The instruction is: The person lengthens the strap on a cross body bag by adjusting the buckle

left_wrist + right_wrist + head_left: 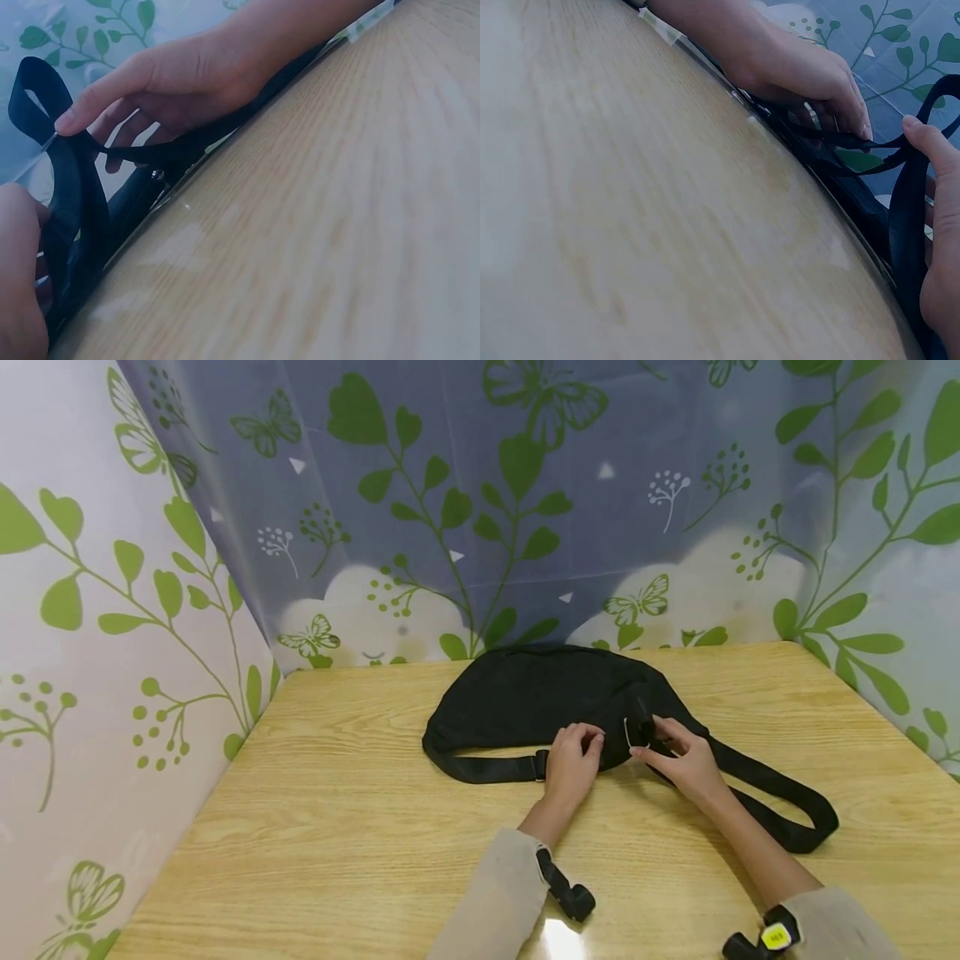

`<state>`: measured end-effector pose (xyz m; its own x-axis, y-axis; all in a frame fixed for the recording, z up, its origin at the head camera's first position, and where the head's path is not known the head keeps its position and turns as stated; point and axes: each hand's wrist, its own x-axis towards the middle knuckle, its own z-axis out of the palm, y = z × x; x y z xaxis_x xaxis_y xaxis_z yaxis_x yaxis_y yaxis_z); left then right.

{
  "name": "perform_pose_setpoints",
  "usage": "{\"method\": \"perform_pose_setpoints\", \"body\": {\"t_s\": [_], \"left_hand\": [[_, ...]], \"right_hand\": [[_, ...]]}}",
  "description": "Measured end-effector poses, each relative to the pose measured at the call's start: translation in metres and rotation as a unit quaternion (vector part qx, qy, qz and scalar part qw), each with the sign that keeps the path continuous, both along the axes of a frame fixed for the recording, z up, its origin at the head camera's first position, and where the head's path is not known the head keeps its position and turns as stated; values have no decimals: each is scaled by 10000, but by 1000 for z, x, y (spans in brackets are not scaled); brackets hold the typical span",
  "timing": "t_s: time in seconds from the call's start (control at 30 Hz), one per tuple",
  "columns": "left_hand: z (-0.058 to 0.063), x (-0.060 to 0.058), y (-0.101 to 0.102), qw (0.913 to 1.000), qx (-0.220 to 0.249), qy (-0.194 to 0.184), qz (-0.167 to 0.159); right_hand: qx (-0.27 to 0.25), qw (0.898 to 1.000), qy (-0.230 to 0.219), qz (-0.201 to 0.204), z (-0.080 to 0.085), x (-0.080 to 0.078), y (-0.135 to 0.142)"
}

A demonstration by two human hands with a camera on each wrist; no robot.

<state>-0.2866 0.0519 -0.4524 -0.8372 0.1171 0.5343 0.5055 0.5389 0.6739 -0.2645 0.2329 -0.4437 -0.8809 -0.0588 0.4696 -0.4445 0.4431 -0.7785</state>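
A black sling bag (540,693) lies flat at the back of the table, its long webbing strap (780,789) looping out to the right. My right hand (690,764) pinches a raised fold of this strap between thumb and fingers, beside a thin metal-edged ring (627,733). In the right wrist view a strap loop stands above that thumb. My left hand (573,764), in front of the bag, has thumb and forefinger together on a thin stretch of strap (889,142) that runs across to the right hand. Next to the left hand sits a strap slider (541,765).
The wooden table (337,860) spreads in front of the bag and to both sides. Printed cloth with leaves and butterflies (480,510) hangs behind and along the sides. Black bands with camera mounts (573,897) sit around both wrists, over beige sleeves.
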Motion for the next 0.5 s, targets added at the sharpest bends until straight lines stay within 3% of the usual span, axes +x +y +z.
{"method": "perform_pose_setpoints", "body": {"t_s": [0.13,0.27,0.4,0.5], "left_hand": [[0,0,3,9900,1017,-798,-563],[2,0,5,9772,1633,-1089,-809],[1,0,6,9717,1856,-1062,-1007],[0,-1,6,9791,1663,-671,-962]], "right_hand": [[-49,9999,-5,160,0,0,0],[150,9993,-117,322,0,-1,0],[331,9983,-238,414,-1,-1,0],[310,9983,-217,447,-1,-1,1]]}}
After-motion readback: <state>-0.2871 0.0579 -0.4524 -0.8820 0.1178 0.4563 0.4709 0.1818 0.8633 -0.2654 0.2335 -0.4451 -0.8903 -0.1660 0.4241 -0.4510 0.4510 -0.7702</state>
